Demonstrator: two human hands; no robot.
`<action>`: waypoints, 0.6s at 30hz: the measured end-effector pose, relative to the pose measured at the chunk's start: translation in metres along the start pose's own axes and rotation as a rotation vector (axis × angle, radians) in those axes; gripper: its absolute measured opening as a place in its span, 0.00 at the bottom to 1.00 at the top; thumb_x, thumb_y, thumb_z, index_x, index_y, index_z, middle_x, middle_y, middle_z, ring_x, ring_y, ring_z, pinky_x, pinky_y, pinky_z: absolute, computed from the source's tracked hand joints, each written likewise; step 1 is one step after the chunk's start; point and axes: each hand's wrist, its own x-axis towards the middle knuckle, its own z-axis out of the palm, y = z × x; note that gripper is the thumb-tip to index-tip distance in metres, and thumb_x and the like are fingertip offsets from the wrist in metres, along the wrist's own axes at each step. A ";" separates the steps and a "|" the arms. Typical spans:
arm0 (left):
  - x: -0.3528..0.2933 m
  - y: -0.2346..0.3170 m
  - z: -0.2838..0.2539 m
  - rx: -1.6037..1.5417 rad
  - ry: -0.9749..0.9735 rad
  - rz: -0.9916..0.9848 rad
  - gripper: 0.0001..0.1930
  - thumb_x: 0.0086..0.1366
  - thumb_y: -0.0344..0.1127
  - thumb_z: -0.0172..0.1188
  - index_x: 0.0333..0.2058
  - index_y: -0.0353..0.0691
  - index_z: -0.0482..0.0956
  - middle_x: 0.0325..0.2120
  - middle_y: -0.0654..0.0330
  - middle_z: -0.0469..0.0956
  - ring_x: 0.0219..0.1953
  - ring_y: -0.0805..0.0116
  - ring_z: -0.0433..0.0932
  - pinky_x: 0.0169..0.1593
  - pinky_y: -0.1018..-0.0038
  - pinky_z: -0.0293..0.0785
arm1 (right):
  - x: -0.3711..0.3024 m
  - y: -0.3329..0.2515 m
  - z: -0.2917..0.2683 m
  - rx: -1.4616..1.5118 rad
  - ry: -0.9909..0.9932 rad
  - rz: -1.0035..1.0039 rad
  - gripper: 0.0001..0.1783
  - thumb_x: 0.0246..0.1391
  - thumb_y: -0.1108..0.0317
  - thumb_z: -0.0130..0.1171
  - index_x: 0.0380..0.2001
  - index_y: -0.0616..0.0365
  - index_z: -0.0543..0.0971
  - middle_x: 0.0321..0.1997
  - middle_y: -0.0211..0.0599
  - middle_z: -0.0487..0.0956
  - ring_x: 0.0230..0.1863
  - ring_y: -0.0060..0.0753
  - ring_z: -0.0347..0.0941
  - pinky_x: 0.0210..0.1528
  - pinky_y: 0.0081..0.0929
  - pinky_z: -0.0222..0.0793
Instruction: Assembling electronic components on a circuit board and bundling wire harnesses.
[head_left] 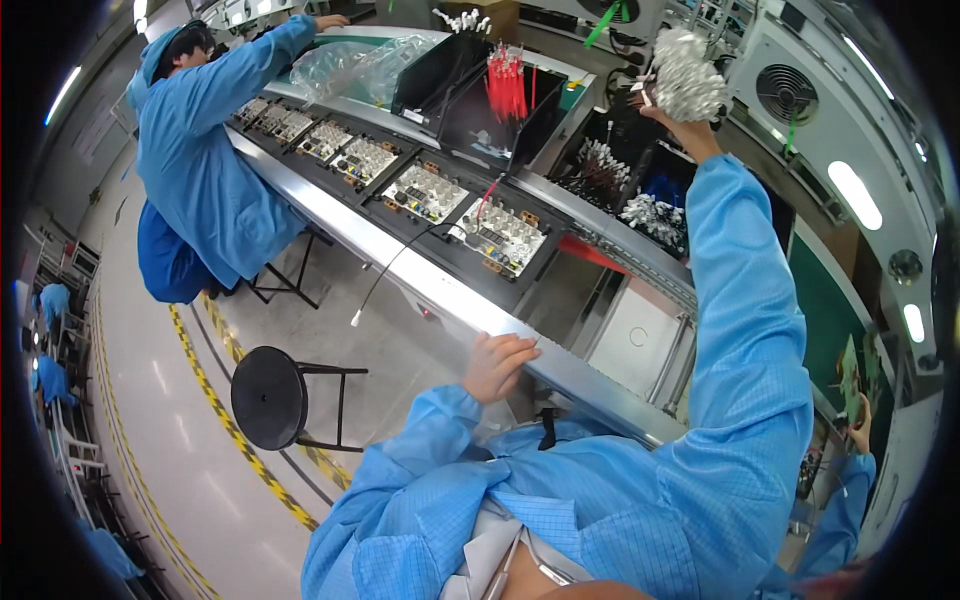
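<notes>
My right hand [690,132] is raised at the upper right, closed around a thick bundle of wires with white connectors [688,78]. Below it, more white-ended wire bundles [655,215] lie in dark bins. My left hand [500,366] rests on the metal rail [440,292] at the line's near edge, fingers lying over it with nothing in them. The nearest circuit board [505,238] sits in a black tray beyond the rail. From it a red wire [488,197] stands up, and a black wire [378,283] hangs over the rail, ending in a white plug.
Several more boards [425,192] line the conveyor toward a co-worker in blue [215,150] at the left. Black bins [500,130] holding red wires stand behind them. A black stool [268,398] is on the floor. Another person's hand [860,428] holds a board at the far right.
</notes>
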 end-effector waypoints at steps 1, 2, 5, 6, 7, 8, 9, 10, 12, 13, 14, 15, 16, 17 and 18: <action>0.009 0.004 0.000 -0.027 -0.017 0.013 0.25 0.44 0.28 0.54 0.46 0.49 0.73 0.47 0.67 0.71 0.46 0.65 0.68 0.46 0.66 0.57 | -0.003 0.029 -0.020 0.095 0.112 -0.135 0.21 0.41 0.57 0.67 0.36 0.60 0.78 0.39 0.32 0.78 0.41 0.27 0.71 0.48 0.23 0.63; 0.016 0.009 -0.006 -0.041 -0.015 0.031 0.25 0.44 0.28 0.54 0.46 0.49 0.73 0.47 0.67 0.71 0.46 0.65 0.68 0.46 0.66 0.57 | -0.012 0.023 -0.025 0.187 0.173 -0.105 0.22 0.42 0.56 0.66 0.37 0.60 0.77 0.39 0.33 0.78 0.41 0.27 0.71 0.48 0.24 0.63; 0.035 0.022 -0.031 -0.184 -0.088 -0.116 0.21 0.45 0.25 0.52 0.41 0.47 0.75 0.43 0.64 0.74 0.46 0.62 0.69 0.56 0.60 0.51 | -0.046 -0.028 -0.016 0.725 0.387 -0.097 0.27 0.43 0.50 0.64 0.38 0.62 0.75 0.37 0.37 0.76 0.39 0.30 0.71 0.48 0.26 0.63; 0.045 0.022 -0.041 -0.225 -0.029 -0.050 0.20 0.46 0.26 0.52 0.42 0.44 0.75 0.42 0.60 0.74 0.44 0.59 0.70 0.52 0.60 0.57 | -0.055 -0.026 -0.016 0.835 0.417 -0.042 0.32 0.46 0.42 0.58 0.39 0.63 0.72 0.35 0.36 0.76 0.37 0.29 0.71 0.45 0.26 0.65; 0.053 0.022 -0.052 -0.256 0.033 -0.003 0.20 0.47 0.28 0.53 0.42 0.41 0.74 0.41 0.57 0.74 0.43 0.56 0.71 0.48 0.60 0.62 | -0.066 -0.040 -0.016 0.829 0.425 -0.032 0.32 0.46 0.42 0.58 0.39 0.63 0.72 0.35 0.36 0.76 0.37 0.29 0.71 0.45 0.26 0.65; 0.060 0.023 -0.061 -0.277 0.138 0.000 0.18 0.49 0.28 0.51 0.43 0.38 0.73 0.40 0.54 0.74 0.42 0.54 0.72 0.48 0.61 0.64 | -0.084 -0.064 -0.018 0.937 0.282 -0.009 0.35 0.46 0.40 0.55 0.42 0.63 0.69 0.37 0.36 0.74 0.39 0.29 0.70 0.45 0.27 0.66; 0.070 0.024 -0.067 -0.305 0.237 0.007 0.17 0.51 0.28 0.50 0.43 0.35 0.72 0.39 0.51 0.74 0.41 0.53 0.72 0.48 0.61 0.65 | -0.105 -0.082 -0.020 1.037 0.148 0.019 0.37 0.47 0.38 0.52 0.44 0.63 0.66 0.38 0.36 0.72 0.41 0.29 0.69 0.45 0.28 0.67; 0.084 0.027 -0.073 -0.398 0.303 -0.021 0.17 0.53 0.28 0.49 0.43 0.33 0.71 0.41 0.50 0.73 0.42 0.55 0.72 0.48 0.63 0.65 | -0.123 -0.089 -0.020 1.028 0.161 0.040 0.37 0.47 0.38 0.52 0.44 0.63 0.66 0.38 0.36 0.72 0.41 0.29 0.69 0.45 0.28 0.67; 0.113 0.034 -0.075 -0.627 0.367 -0.114 0.17 0.57 0.30 0.46 0.46 0.32 0.69 0.44 0.49 0.71 0.46 0.57 0.70 0.51 0.65 0.63 | -0.158 -0.103 -0.022 1.267 -0.070 0.105 0.40 0.46 0.31 0.46 0.42 0.61 0.65 0.33 0.34 0.70 0.39 0.29 0.69 0.45 0.29 0.68; 0.127 0.037 -0.075 -0.753 0.366 -0.182 0.18 0.59 0.32 0.46 0.47 0.31 0.67 0.46 0.49 0.70 0.49 0.59 0.68 0.52 0.66 0.62 | -0.173 -0.116 -0.023 1.121 -0.060 0.087 0.43 0.43 0.26 0.41 0.40 0.59 0.63 0.30 0.33 0.67 0.35 0.28 0.69 0.46 0.30 0.67; 0.146 0.045 -0.071 -0.948 0.291 -0.226 0.20 0.62 0.36 0.45 0.51 0.32 0.63 0.47 0.49 0.69 0.50 0.59 0.68 0.54 0.66 0.61 | -0.190 -0.116 -0.020 1.182 -0.095 0.094 0.44 0.41 0.25 0.40 0.40 0.60 0.64 0.30 0.33 0.67 0.35 0.28 0.68 0.46 0.31 0.67; 0.166 0.048 -0.058 -1.124 0.209 -0.312 0.23 0.64 0.39 0.44 0.54 0.32 0.59 0.48 0.50 0.68 0.51 0.58 0.67 0.56 0.65 0.59 | -0.198 -0.107 -0.010 1.273 -0.140 0.129 0.46 0.40 0.23 0.38 0.40 0.60 0.64 0.29 0.33 0.67 0.34 0.27 0.68 0.46 0.31 0.67; 0.173 0.051 -0.051 -1.301 0.139 -0.322 0.27 0.62 0.41 0.47 0.56 0.33 0.56 0.50 0.51 0.65 0.54 0.60 0.63 0.58 0.66 0.56 | -0.208 -0.125 -0.005 1.160 -0.118 0.116 0.48 0.39 0.22 0.38 0.38 0.62 0.65 0.27 0.32 0.67 0.32 0.27 0.68 0.47 0.34 0.66; 0.179 0.061 -0.039 -1.497 0.045 -0.317 0.31 0.61 0.43 0.51 0.58 0.33 0.53 0.53 0.51 0.63 0.58 0.62 0.59 0.60 0.67 0.53 | -0.226 -0.126 -0.003 1.155 -0.120 0.170 0.48 0.38 0.21 0.37 0.37 0.62 0.66 0.27 0.31 0.68 0.30 0.25 0.68 0.45 0.28 0.67; 0.180 0.079 -0.029 -1.619 -0.022 -0.300 0.36 0.59 0.46 0.53 0.59 0.34 0.50 0.55 0.52 0.60 0.58 0.62 0.58 0.61 0.67 0.51 | -0.252 -0.100 0.005 1.207 -0.098 0.205 0.46 0.42 0.26 0.42 0.41 0.64 0.67 0.34 0.34 0.70 0.36 0.27 0.69 0.44 0.26 0.67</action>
